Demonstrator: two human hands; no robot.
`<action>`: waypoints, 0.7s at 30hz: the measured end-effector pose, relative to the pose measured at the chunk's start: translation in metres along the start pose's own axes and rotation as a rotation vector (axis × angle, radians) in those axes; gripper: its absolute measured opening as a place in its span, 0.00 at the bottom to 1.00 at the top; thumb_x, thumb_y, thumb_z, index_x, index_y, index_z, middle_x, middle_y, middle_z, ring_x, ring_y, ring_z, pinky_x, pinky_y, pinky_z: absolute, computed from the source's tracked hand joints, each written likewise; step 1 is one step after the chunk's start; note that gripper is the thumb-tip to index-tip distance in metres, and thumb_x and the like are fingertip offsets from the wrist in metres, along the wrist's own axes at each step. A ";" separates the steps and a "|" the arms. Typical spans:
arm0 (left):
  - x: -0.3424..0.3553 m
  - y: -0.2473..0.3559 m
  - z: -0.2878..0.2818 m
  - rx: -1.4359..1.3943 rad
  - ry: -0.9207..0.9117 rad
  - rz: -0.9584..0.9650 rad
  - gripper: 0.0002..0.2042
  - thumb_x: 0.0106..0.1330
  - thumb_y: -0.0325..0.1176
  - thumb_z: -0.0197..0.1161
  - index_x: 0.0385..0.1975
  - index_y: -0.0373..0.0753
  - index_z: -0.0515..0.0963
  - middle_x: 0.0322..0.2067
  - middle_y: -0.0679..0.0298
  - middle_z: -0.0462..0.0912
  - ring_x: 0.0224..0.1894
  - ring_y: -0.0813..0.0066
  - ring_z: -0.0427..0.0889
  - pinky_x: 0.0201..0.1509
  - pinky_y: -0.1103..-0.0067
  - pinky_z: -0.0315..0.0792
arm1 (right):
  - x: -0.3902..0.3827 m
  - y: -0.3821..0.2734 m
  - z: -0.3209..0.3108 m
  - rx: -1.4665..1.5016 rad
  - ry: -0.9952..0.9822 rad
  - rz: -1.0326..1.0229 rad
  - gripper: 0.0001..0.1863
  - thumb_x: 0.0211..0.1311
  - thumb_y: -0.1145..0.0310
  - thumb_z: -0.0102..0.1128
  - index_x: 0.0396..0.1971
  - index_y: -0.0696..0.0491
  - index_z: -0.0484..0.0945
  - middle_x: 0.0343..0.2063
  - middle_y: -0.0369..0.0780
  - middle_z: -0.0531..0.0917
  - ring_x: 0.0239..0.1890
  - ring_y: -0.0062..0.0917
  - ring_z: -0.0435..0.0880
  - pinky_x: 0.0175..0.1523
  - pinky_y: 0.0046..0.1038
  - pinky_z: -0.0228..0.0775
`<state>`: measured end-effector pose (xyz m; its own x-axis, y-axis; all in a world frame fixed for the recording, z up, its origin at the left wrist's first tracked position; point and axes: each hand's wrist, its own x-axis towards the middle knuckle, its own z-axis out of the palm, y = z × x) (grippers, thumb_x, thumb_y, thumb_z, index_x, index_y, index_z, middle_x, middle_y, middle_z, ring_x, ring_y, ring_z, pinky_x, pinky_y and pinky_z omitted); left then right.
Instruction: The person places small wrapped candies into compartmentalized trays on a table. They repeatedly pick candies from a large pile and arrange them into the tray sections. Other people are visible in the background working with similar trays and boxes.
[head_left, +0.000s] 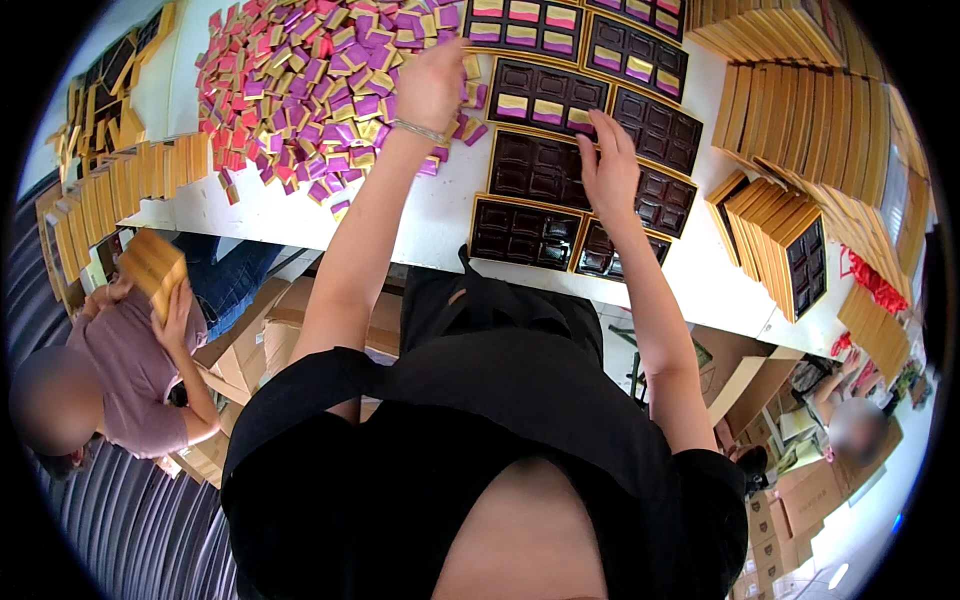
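Dark brown compartment trays (pixel 536 165) with gold edges lie in two columns before me. Upper trays hold gold-and-purple or pink wrapped pieces; the lower trays show bare compartments. My right hand (pixel 610 170) is over the trays, thumb and fingers apart, its fingertips at a wrapped piece (pixel 578 121) in the lower row of a partly filled tray (pixel 515 75). My left hand (pixel 432 90) is between the loose pile (pixel 330 90) of wrapped pieces and the trays. Its fingers are drawn together by a filled tray (pixel 516 58); what they hold, if anything, is hidden.
Rows of stacked trays (pixel 800 115) stand along the right of the white table (pixel 420 225), more (pixel 130 180) at far left. A person (pixel 150 390) at the left holds a stack of trays (pixel 153 268). Another person (pixel 855 420) is at far right. Cardboard boxes (pixel 245 355) stand below the table.
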<state>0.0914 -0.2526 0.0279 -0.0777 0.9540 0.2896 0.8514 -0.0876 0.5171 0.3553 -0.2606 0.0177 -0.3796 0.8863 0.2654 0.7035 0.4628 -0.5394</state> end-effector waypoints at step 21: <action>-0.023 -0.047 0.014 0.315 -0.314 0.154 0.18 0.56 0.38 0.65 0.49 0.51 0.77 0.47 0.65 0.76 0.49 0.66 0.75 0.48 0.73 0.73 | 0.060 -0.067 0.079 0.330 -0.046 -0.114 0.15 0.50 0.81 0.54 0.41 0.57 0.75 0.41 0.47 0.78 0.41 0.45 0.79 0.44 0.38 0.72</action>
<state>0.0610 -0.2667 -0.0145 0.1811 0.9816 0.0608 0.9605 -0.1898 0.2035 0.2379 -0.2394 0.0067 -0.4766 0.8239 0.3066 0.4260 0.5215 -0.7393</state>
